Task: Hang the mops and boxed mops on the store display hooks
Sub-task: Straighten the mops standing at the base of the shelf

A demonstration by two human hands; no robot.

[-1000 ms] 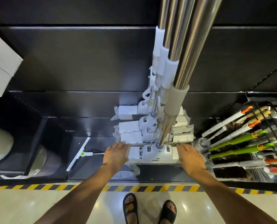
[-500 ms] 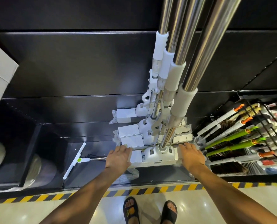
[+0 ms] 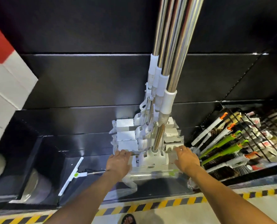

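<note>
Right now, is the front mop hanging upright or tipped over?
Upright. The front mop has its steel handle running straight up out of frame, head at the bottom. The left hand and right hand rest on the head's two ends.

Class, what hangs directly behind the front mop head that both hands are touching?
Behind the front mop head, touched by the left hand and right hand, hang more white mop heads. The hooks cannot be seen.

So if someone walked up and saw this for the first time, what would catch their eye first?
First, the cluster of shiny steel mop poles running down the middle of the black display wall to white mop heads stacked low. Next, the left hand and right hand resting on either end of the nearest mop head. Then the bright green brush handles racked at the right.
</note>
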